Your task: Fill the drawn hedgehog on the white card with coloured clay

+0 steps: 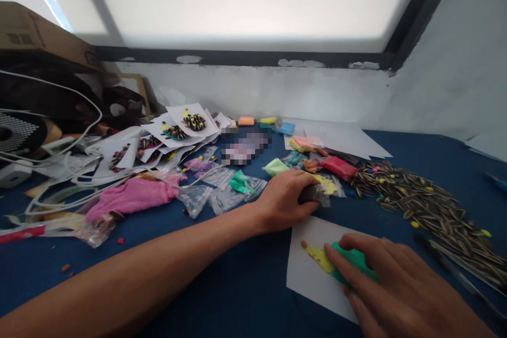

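My left hand (285,198) curls its fingers and thumb around a small dark packet (309,194) in clear plastic, just beyond the white paper sheet (299,269). On that sheet, yellow modelling clay (318,257), dotted with small marks and tipped with a brown bit, joins a patch of green clay (356,260). Over the green patch lies my right hand (396,280), its fingers stretched and apart, fingertips touching the clay. Part of the green patch is hidden beneath them. Clay packets crowd around my left hand, among them a red one (339,168) and a pale green one (276,167).
Striped sunflower seeds (431,203) lie heaped at the right, near a dark pen-like stick (447,259). Seed-decorated papers (178,127) pile up at back left. Pink clay (134,198), white cables (75,200) and a cardboard box (43,34) occupy the left side.
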